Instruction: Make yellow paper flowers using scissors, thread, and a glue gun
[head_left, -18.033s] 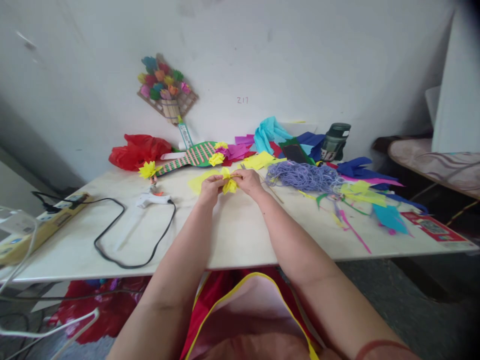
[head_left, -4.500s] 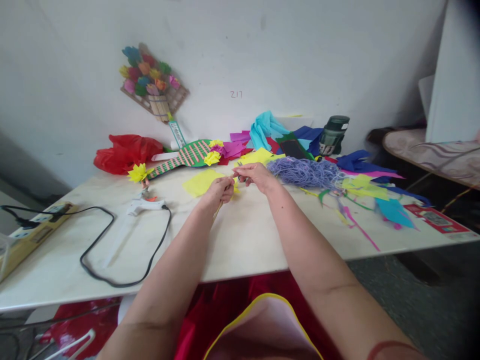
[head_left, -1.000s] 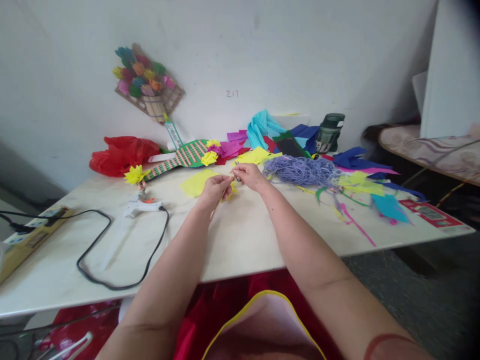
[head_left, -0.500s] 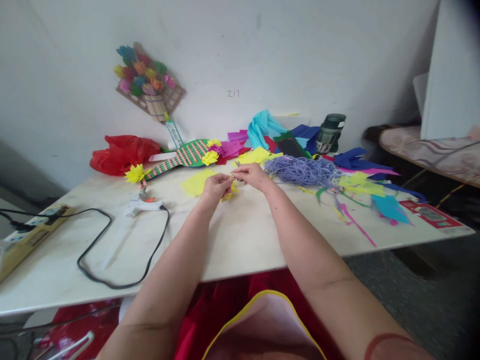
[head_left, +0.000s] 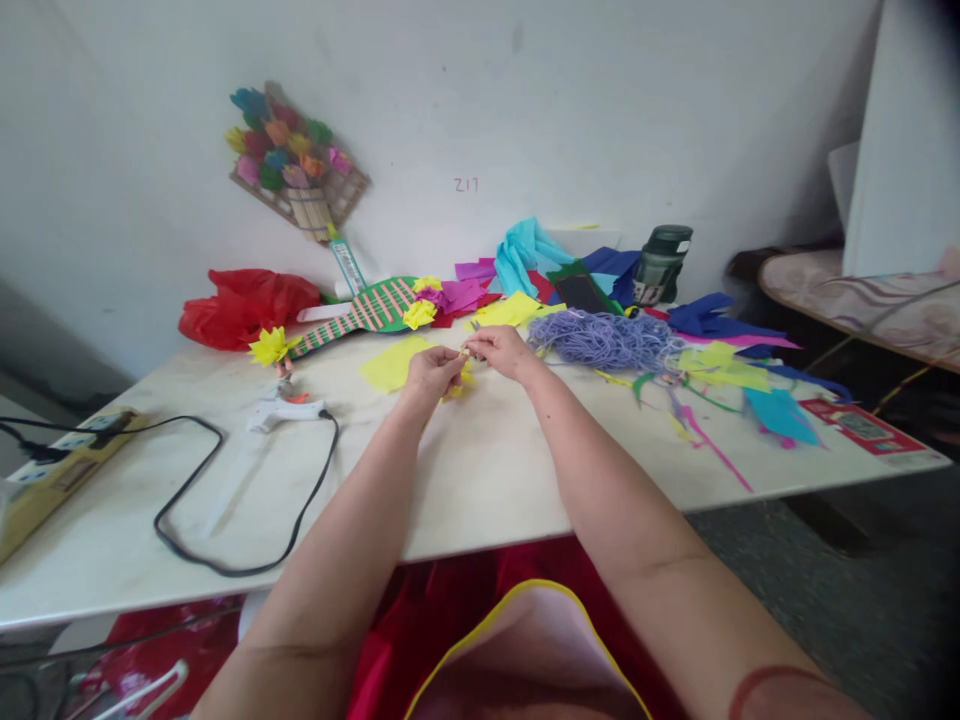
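My left hand (head_left: 427, 374) and my right hand (head_left: 504, 350) meet above the middle of the white table (head_left: 480, 470). Both are pinched on a small yellow paper flower (head_left: 459, 376) that sits on a thin stick; the stick is mostly hidden under my left hand. A flat yellow paper sheet (head_left: 394, 365) lies just left of my hands. A heap of purple yarn (head_left: 600, 340) lies just right of my right hand.
A white glue gun (head_left: 289, 410) with a black cord (head_left: 225, 500) lies at the left, beside a power strip (head_left: 52, 470). A striped green paddle (head_left: 367, 312) with paper flowers, a red bag (head_left: 240, 305), a dark bottle (head_left: 660, 265) and coloured paper scraps (head_left: 735, 375) fill the back and right.
The yellow flower was open and fluffy between my hands long ago; now it is bunched small on the stick. Over the last second my hands have barely shifted.
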